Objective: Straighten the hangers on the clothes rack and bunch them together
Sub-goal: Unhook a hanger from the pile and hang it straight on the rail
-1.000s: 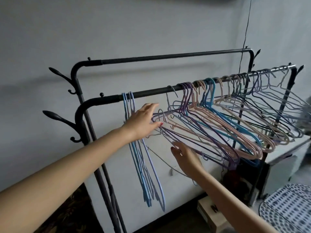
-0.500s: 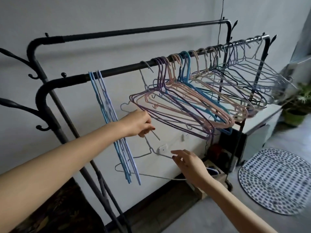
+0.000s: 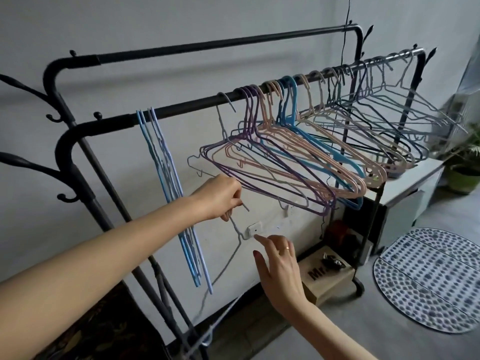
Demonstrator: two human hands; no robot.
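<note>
left hand (image 3: 220, 197) has pulled a grey hanger (image 3: 235, 229) down off the rail and pinches it; right hand (image 3: 279, 266), relaxed, reaches below to steady it.

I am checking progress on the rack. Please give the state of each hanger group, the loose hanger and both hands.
Blue hangers: straight, bunched at the rail's left end.
Purple and pink hangers: on the rail, splayed sideways.
Grey hangers: on the rail's far end, spread out.
Loose grey hanger: off the rail, hook gripped.
Left hand: grips that hook.
Right hand: open, fingertips near the hanger's shoulder.
</note>
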